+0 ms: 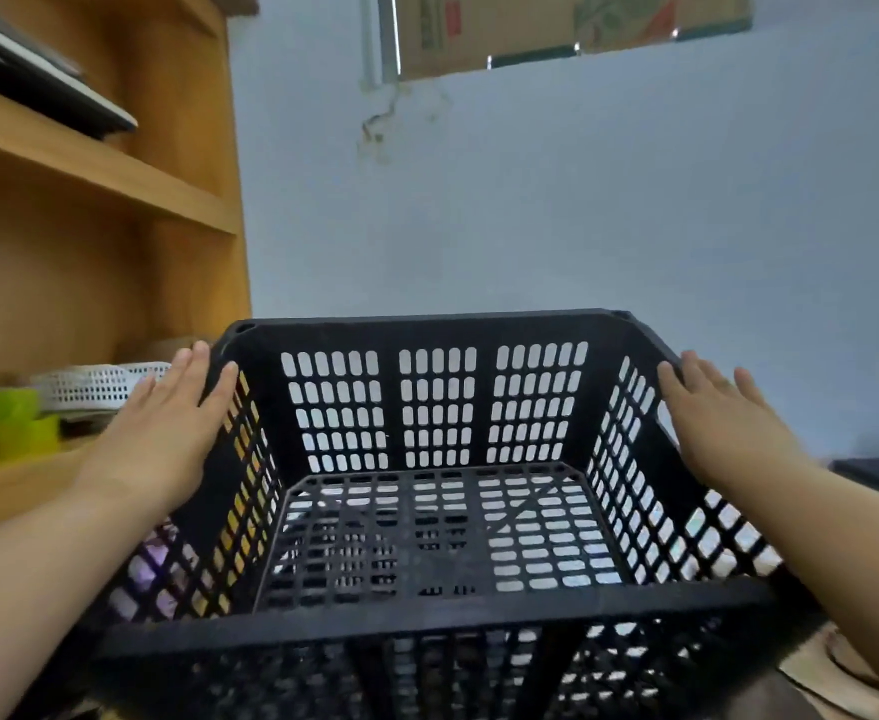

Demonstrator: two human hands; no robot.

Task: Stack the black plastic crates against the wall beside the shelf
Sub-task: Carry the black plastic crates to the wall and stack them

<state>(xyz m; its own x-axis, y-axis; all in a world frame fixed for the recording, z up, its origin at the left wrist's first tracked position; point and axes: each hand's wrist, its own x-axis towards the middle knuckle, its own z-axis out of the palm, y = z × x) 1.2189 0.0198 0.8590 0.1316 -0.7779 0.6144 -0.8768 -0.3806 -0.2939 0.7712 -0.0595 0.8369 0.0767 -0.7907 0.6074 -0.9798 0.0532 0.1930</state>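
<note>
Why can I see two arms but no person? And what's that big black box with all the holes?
The camera sits on the person's head and looks forward and down, so you see only their own arms. The left hand and the right hand press flat, fingers straight, against the two sides of a black plastic crate. The crate is empty. Behind it is a pale blue wall. On the left stands a wooden shelf with a white basket and something green on it.
</note>
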